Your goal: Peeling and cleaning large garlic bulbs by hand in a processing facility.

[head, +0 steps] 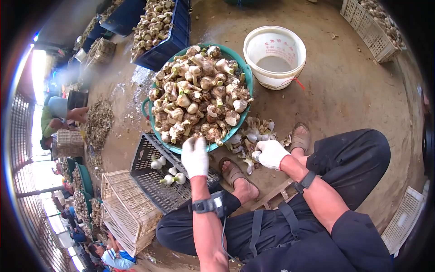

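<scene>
A green plastic tub point(247, 73) is heaped with garlic bulbs point(200, 88) on short cut stems. Over its near rim, my white-gloved left hand point(194, 158) points its blurred fingers at the bulbs; whether they grip one is hidden. My right hand point(273, 154), also gloved, is curled above garlic peelings point(253, 134) on the floor. Something small and greyish shows at its fingertips, too unclear to name. Left of my left hand, a black plastic crate point(146, 159) lies open towards me with several peeled white garlic bulbs point(173, 178) inside.
A white bucket point(275, 73) holding some liquid stands beyond the tub, near a blue crate point(176, 37) of garlic. Beige crates point(131, 207) sit at the left. A slatted wooden piece point(275, 195) lies between my legs. Other people point(114, 256) sit farther left.
</scene>
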Demonstrator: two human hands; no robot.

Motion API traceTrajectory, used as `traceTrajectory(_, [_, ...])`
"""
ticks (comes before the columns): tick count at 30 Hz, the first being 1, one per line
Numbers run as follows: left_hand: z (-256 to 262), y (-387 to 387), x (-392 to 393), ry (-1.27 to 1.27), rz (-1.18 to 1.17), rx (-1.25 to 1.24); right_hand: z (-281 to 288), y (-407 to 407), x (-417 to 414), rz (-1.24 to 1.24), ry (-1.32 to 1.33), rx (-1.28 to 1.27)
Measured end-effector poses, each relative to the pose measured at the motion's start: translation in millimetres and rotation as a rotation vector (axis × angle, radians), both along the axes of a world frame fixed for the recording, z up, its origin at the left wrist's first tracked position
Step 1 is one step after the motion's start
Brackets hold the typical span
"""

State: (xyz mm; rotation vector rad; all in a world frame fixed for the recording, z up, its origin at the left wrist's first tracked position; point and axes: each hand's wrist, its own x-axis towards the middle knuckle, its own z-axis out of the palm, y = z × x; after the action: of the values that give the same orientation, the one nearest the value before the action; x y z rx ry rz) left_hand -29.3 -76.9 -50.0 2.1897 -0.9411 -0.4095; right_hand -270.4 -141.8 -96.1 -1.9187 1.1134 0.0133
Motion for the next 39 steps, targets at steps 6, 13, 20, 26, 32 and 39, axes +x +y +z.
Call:
traceTrajectory(6, [-53.7,-26.1,-29.2,-0.347,-0.254,0.524,-5.1,1.1,-4.3,0.11,-0.032,-0.013])
traceTrajectory(13, [-31.7,-15.5,-11.4,-0.499,-0.179,0.1,15.0,-2.2,8.9,-0.061,-0.192,0.029])
traceTrajectory(20, [34.2,-11.1,-52.8,-0.303,-0.621,0.084,28.6,13.3,18.9,-0.072,-0.457,-0.328])
traceTrajectory(26, [46.0,1.1,-82.5,-0.045,-0.605,0.159,32.5,25.1,20.4,0.027,-0.275,-0.191])
traceTrajectory(32, [55.5,11.9,-89.4,0.025,-0.495,0.068,21.8,23.0,17.5,-0.27,-0.517,-0.12])
traceTrajectory(39, [47.0,32.2,-106.5,-0.055,-0.502,-0.009,33.0,18.6,20.0,-0.374,-0.605,0.229])
